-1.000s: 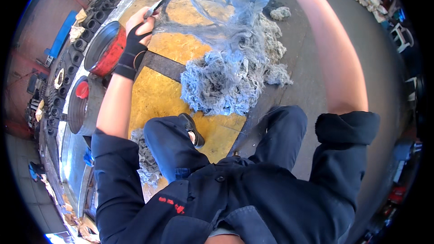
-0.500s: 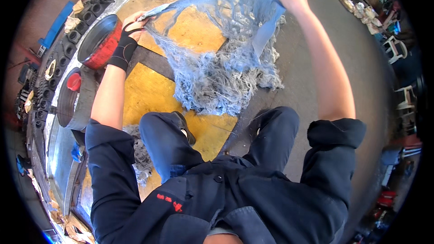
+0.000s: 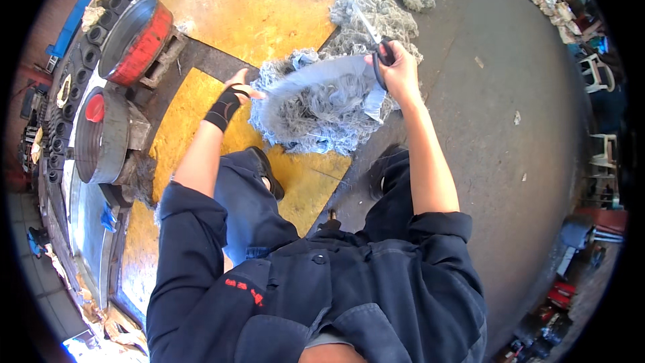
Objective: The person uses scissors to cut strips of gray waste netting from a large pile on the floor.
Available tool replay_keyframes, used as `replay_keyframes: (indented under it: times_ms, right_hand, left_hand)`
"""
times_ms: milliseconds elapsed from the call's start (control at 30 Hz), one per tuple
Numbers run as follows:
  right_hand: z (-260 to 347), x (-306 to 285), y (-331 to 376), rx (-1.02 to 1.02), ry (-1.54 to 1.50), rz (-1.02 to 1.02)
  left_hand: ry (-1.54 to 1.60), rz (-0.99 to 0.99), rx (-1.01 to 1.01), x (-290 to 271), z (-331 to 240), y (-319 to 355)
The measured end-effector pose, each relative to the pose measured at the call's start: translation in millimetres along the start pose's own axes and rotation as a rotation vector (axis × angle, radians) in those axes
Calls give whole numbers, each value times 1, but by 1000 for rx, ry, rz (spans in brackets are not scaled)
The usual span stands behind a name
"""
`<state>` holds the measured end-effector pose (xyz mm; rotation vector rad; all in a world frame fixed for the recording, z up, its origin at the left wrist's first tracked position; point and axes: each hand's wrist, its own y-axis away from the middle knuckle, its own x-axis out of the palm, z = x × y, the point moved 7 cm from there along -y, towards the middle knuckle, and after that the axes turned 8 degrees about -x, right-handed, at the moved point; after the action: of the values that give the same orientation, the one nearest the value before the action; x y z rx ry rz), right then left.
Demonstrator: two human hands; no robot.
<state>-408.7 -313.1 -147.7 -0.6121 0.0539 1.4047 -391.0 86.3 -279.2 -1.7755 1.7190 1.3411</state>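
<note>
A heap of frayed blue-grey rags and thread (image 3: 322, 104) lies on the floor before my feet. Across its top sags a strip of faded blue cloth (image 3: 322, 72), blurred by motion. My left hand (image 3: 239, 87), with a black wrist wrap, is at the heap's left side, fingers apart and nothing visible in them. In my right hand (image 3: 399, 72) is a pair of scissors (image 3: 384, 60), gripped by the black handles, blades pointing away over the heap. The cloth's right end hangs beside that hand; whether the fingers also hold it I cannot tell.
Yellow boards (image 3: 235, 10) cover part of the floor. At left stand a red-sided round drum (image 3: 142, 44), a grey one (image 3: 111, 138) with a red cup (image 3: 95, 109), and a row of black rings (image 3: 89, 54). White chairs (image 3: 594, 72) are at far right.
Both hands have come down and closer together from a wide, raised spread. The stretched blue cloth has dropped onto the heap, and my left hand has let go of its edge.
</note>
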Motion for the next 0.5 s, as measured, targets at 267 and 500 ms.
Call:
replay_keyframes:
  times_ms: [267, 500]
  right_hand:
    - [13, 49, 7, -153, -19, 358]
    - [9, 34, -9, -95, -191, 385]
  left_hand:
    - [499, 435, 455, 74, -162, 89]
    - [454, 616, 356, 52, -179, 78]
